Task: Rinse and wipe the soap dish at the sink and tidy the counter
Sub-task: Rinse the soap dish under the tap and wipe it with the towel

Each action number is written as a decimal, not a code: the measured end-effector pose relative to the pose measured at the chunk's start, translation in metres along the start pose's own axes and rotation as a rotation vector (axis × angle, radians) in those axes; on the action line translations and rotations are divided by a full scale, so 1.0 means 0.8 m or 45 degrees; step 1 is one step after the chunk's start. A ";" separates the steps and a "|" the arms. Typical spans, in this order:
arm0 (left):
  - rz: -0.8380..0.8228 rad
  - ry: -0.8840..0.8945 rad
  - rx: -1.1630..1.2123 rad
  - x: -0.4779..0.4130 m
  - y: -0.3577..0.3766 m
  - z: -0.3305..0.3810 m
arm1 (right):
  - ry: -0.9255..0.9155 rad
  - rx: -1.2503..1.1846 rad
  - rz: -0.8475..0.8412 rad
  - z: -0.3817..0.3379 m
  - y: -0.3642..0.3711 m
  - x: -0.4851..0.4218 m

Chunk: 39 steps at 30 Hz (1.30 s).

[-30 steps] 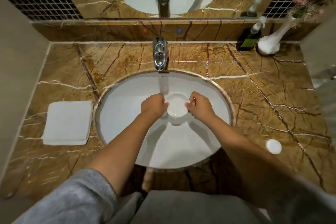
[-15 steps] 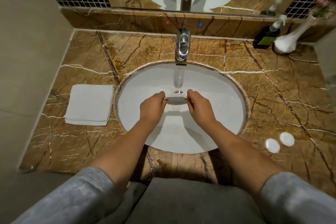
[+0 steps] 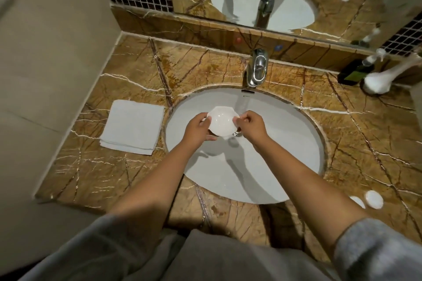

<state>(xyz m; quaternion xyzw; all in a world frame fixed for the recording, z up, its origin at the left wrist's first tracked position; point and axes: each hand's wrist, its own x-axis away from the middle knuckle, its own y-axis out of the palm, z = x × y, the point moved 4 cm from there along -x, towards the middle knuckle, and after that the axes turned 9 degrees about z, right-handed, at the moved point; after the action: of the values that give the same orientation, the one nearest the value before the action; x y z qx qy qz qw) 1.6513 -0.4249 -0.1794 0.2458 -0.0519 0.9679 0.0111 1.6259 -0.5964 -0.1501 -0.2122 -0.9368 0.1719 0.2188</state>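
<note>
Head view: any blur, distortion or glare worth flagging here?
Head view: wide-angle bending curves the brown marble counter edges; motion blur smears the frame's left and right margins; the white octagonal soap dish is sharp with small highlights; both arms cast soft shadows in the white oval basin.

My left hand (image 3: 198, 130) covers the soap dish's (image 3: 222, 123) left rim, my right hand (image 3: 252, 126) its right edge, so the fingers under it are hidden. The drain (image 3: 238, 134) is mostly behind the dish. I can't tell if water runs from the faucet (image 3: 257, 68); the stream area is blurred. The dark bottle (image 3: 356, 70) and white vase (image 3: 379, 80) are smeared, the vase cut by the right edge, label unreadable. One white disc (image 3: 358, 201) is partly behind my right forearm.
</note>
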 end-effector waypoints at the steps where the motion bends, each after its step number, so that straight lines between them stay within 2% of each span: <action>1: 0.074 0.011 0.041 -0.002 -0.012 0.001 | -0.011 0.000 -0.013 -0.010 0.014 0.001; 5: 0.343 0.062 0.188 -0.010 -0.082 -0.001 | -0.141 0.060 -0.087 -0.055 0.087 0.012; 9: 0.562 0.099 0.185 -0.008 -0.167 -0.014 | -0.219 0.145 -0.250 -0.086 0.170 0.031; 13: 0.759 -0.049 0.355 0.002 -0.241 -0.039 | -0.343 0.230 -0.452 -0.104 0.243 0.056; 16: 0.869 -0.140 0.522 0.014 -0.287 -0.055 | -0.518 0.413 -0.407 -0.110 0.276 0.056; 19: 0.949 -0.155 0.528 0.025 -0.320 -0.069 | -0.647 0.744 -0.306 -0.110 0.299 0.045; 23: 1.051 -0.138 0.481 0.038 -0.342 -0.074 | -0.640 1.050 -0.236 -0.116 0.324 0.034; 26: 1.067 -0.106 0.500 0.038 -0.349 -0.066 | -0.671 0.958 -0.204 -0.130 0.328 0.041; 28: 1.089 -0.091 0.529 0.035 -0.352 -0.057 | -0.810 0.825 -0.200 -0.132 0.324 0.062; 30: 1.136 -0.083 0.541 0.034 -0.354 -0.047 | -1.017 0.710 -0.292 -0.120 0.316 0.096; 33: 1.198 -0.063 0.507 0.031 -0.355 -0.034 | -1.349 0.879 -0.525 -0.080 0.305 0.141; 35: 1.202 -0.041 0.470 0.029 -0.355 -0.026 | -1.494 1.020 -0.559 -0.063 0.300 0.151; 39: 1.141 -0.041 0.442 0.030 -0.349 -0.024 | -1.620 1.031 -0.535 -0.073 0.302 0.149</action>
<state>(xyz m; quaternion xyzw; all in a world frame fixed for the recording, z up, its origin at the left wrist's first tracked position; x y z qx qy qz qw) 1.6346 -0.1454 -0.1581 0.2122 0.0096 0.8678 -0.4492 1.6347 -0.3206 -0.1610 0.2054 -0.7669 0.5438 -0.2719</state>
